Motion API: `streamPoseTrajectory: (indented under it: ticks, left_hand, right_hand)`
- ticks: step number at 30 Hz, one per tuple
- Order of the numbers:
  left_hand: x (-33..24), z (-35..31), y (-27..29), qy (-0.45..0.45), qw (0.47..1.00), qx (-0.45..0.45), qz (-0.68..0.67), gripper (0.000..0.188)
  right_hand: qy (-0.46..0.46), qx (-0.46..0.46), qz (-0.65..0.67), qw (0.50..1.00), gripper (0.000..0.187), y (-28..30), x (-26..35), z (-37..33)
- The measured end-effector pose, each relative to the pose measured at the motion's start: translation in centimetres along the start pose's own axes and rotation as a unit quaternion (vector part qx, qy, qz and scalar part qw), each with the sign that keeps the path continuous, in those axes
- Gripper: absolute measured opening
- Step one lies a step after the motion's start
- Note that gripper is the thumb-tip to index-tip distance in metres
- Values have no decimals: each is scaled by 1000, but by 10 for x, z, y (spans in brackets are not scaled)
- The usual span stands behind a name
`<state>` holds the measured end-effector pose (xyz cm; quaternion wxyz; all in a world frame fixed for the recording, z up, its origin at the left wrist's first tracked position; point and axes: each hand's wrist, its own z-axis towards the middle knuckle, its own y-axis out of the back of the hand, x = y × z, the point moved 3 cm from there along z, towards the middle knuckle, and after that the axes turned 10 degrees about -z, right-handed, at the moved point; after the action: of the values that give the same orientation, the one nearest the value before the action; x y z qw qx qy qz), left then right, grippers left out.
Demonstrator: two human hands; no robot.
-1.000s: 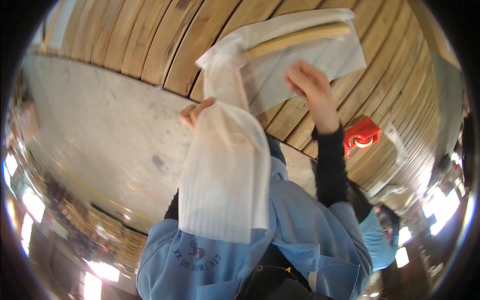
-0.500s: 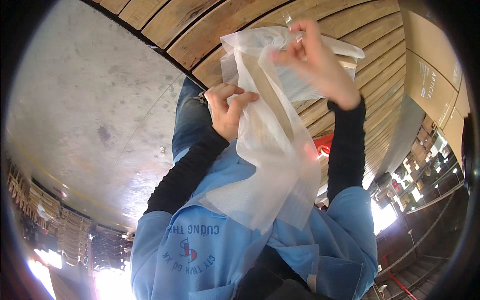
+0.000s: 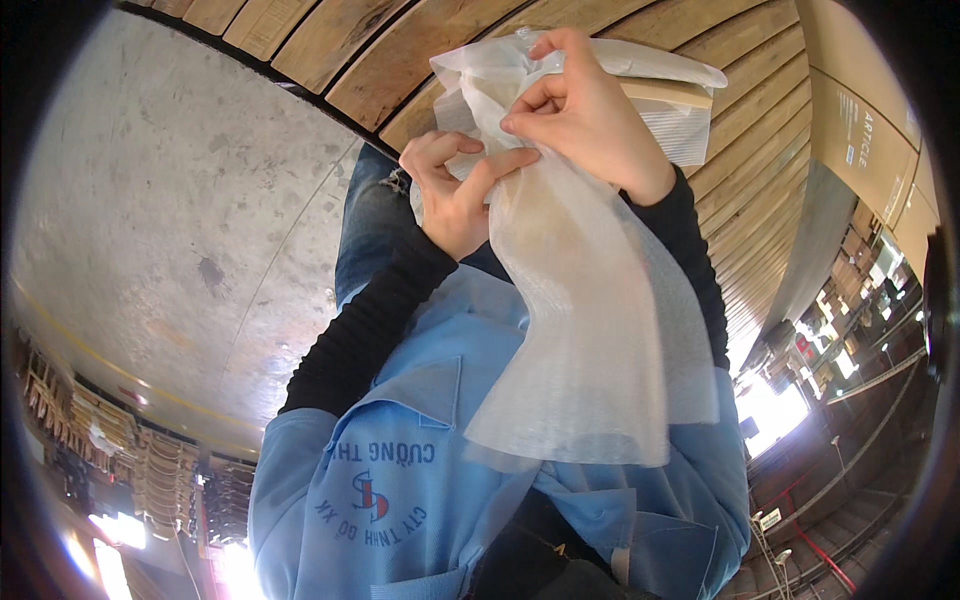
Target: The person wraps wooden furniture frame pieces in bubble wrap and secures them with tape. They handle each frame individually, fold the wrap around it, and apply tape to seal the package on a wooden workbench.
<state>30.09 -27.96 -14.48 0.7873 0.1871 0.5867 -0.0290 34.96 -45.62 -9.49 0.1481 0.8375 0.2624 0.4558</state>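
A white, translucent foam sheet [image 3: 590, 320] is folded around a long pale wooden piece [image 3: 668, 92], whose side shows at the right of the bundle. The sheet's loose end drapes down over my blue shirt. My left hand [image 3: 455, 195] grips the folded foam at its left edge, thumb on top. Just above and to the right, my right hand [image 3: 590, 125] presses thumb and fingers together on the upper wrap. A small shiny clear piece [image 3: 525, 36], like tape, lies on the foam by the right fingertips. The wood under the layers shows only faintly.
Wooden slats [image 3: 760, 140] with dark gaps form the surface under and beyond the bundle. Brown cardboard boxes [image 3: 860, 140] stand at the far right. Grey concrete floor [image 3: 200, 200] lies to the left, and stacked wooden parts [image 3: 150, 470] stand at the lower left.
My right hand has come down onto the wrap, bringing the small clear piece to the foam. The loose foam has fallen closed over the wood. My left hand has shifted slightly, still gripping.
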Motion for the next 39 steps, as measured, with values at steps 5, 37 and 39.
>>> streamPoseTrajectory:
  ticks: [5, 37, 39]
  left_hand:
    - [9, 10, 0, -103, 994, 7, 29, 32]
    - [21, 18, 3, -142, 988, 8, 63, 39]
    - [18, 29, 3, -124, 990, 23, 61, 39]
  right_hand:
    - [-41, 138, -3, 990, 44, 7, 15, 15]
    - [-24, 314, -357, 879, 73, 44, -21, 44]
    - [-25, 279, -322, 905, 62, 68, -45, 39]
